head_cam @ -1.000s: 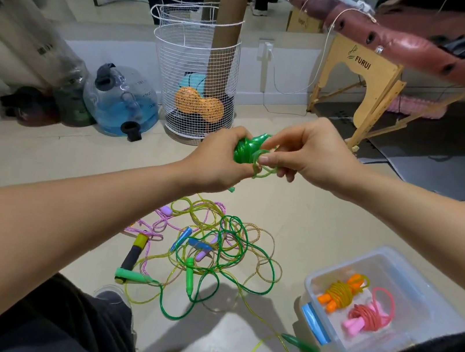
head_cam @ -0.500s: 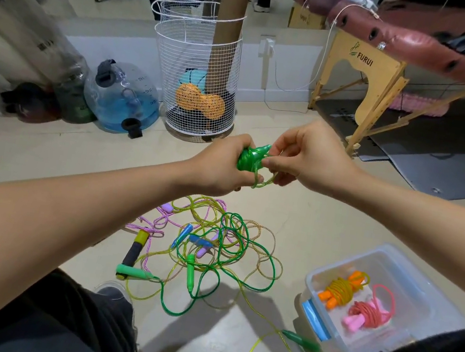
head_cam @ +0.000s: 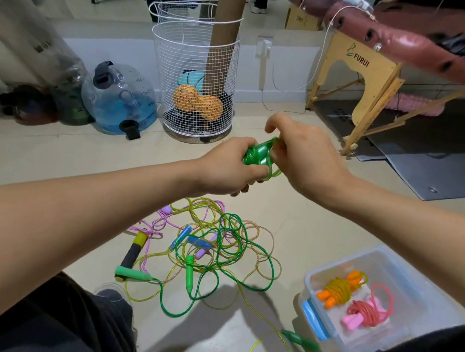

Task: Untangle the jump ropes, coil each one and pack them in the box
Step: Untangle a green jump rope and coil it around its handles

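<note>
Pale gym floor (head_cam: 324, 221), strewn with tangled plastic ropes (head_cam: 207, 251) beside clear lidless box (head_cam: 409, 283), already holding orange and pink coils. Raised clear of tangle: shiny green rope bundle (head_cam: 257, 155), gripped by left hand (head_cam: 226, 165); right hand (head_cam: 304, 159) pinching loose end, likely tucking.

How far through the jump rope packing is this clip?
Done: an orange rope and a pink rope lie coiled in the box. In hand: both hands, left and right, hold a green rope. Left: the tangle of several ropes on the floor.
</note>
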